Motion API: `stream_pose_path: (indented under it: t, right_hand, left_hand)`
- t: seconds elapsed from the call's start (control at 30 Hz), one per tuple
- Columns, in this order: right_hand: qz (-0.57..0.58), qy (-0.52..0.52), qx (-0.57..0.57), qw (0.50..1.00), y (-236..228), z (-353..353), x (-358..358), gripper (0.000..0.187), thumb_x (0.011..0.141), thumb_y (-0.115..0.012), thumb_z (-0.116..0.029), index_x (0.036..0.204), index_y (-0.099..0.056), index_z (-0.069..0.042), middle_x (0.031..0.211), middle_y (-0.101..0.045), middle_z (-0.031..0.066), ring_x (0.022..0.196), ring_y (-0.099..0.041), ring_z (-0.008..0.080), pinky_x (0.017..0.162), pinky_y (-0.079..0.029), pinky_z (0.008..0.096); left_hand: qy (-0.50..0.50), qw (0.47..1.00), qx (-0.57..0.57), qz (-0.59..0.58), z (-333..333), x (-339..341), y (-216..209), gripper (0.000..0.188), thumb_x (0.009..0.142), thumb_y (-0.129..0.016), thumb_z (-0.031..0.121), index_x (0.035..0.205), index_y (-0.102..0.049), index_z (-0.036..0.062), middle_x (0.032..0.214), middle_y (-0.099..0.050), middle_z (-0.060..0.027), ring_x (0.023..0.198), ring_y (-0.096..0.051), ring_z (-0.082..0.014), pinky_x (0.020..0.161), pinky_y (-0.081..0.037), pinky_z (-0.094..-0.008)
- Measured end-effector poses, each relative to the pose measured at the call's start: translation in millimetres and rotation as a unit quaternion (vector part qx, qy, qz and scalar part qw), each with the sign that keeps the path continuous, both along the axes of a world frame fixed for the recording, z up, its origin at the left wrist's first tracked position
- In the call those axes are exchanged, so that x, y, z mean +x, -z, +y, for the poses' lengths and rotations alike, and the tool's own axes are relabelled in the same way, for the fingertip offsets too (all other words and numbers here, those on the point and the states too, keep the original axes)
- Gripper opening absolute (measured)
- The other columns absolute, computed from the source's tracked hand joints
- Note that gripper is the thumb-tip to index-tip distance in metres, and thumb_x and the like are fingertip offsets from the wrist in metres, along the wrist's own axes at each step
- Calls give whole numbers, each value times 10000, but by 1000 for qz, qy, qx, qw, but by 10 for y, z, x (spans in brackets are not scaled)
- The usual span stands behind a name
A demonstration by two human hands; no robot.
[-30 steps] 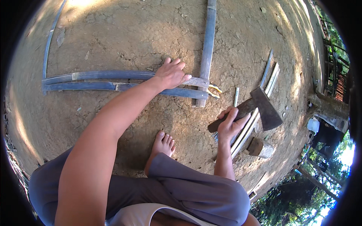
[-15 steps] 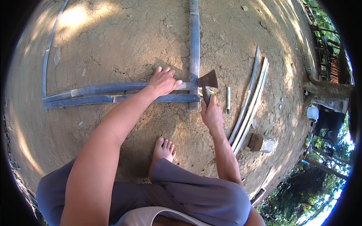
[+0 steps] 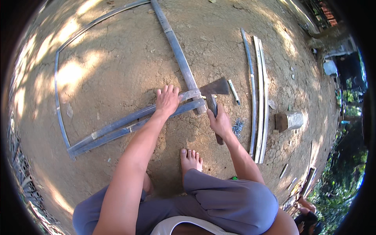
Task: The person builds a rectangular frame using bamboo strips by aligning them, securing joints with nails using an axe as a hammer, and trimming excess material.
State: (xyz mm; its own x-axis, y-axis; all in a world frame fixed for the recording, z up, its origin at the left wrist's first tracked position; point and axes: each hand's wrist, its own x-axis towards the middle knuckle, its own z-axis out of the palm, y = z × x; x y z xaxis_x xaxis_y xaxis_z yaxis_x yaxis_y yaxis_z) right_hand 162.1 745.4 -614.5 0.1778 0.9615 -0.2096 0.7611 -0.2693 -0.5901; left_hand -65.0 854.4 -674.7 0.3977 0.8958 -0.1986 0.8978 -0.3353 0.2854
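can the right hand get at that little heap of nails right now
Reach-wise, probably yes: the heap of nails lies uncovered, close beside the right hand. But that hand is closed around the axe, so it would likely have to let go before picking any up.

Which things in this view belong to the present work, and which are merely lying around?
Apparently in the work:
axe, held in the right hand
bamboo frame, under the left hand

Lying about, untouched:
loose strips
pen-like stick
pile of nail-like pieces
block
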Motion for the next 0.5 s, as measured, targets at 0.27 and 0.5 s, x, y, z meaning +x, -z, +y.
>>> stream_pose_path:
  t: [0.27,0.5]
  right_hand:
    - [122,147,-192,963,51,-1282,296,512,886,-725,-453,1024,-598,23,672,-655,151,582,-687,258,602,-544,426]
    - [-38,121,-28,991,-188,-1222,332,431,881,-733,-359,1173,-685,-46,1028,-727,202,943,-708,398,806,-564,476]
  left_hand:
    - [131,990,45,14,-401,341,-125,651,794,-823,338,1328,-535,101,1152,-609,-77,1120,-571,-278,958,-459,-456]
    - [136,986,72,-59,-202,247,-1376,463,725,-759,112,1164,-619,71,1116,-630,-102,1089,-600,-307,946,-487,-448]
